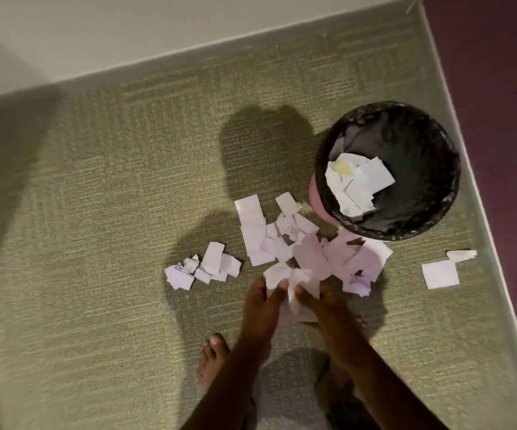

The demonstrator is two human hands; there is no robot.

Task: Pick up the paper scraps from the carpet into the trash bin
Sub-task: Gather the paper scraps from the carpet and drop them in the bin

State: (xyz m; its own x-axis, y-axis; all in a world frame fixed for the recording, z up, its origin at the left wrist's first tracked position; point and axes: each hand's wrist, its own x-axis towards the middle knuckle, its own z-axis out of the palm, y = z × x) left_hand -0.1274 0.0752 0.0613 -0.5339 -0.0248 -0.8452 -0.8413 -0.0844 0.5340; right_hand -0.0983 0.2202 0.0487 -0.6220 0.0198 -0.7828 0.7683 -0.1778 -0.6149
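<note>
- The fingers of the left hand [265, 308] and of the right hand [322, 308] press together from both sides on a bunch of white torn paper scraps [291, 285], so both hands grasp this bunch between them.
- The held bunch is at the near edge of the big heap of white paper scraps [300, 246], which lies on the olive-green ribbed carpet [111, 181]; if the bunch is already lifted from the carpet cannot be told.
- The far right edge of this heap touches the foot of the round pink trash bin with a black plastic liner [443, 169].
- Inside the bin, several white paper pieces [357, 183] lie against the liner on the left side.
- To the left of the heap, a smaller group of crumpled white scraps [204, 268] lies apart from it.
- To the right of the heap, 2 more pieces lie near the carpet edge: a square white sheet [440, 274] and, just behind it, a small folded scrap [461, 255].
- Below the left forearm, a bare foot [212, 355] stands on the carpet.
- The carpet meets a pale wall [127, 29] at the far side and a dark purple wall [499, 88] at the right.
</note>
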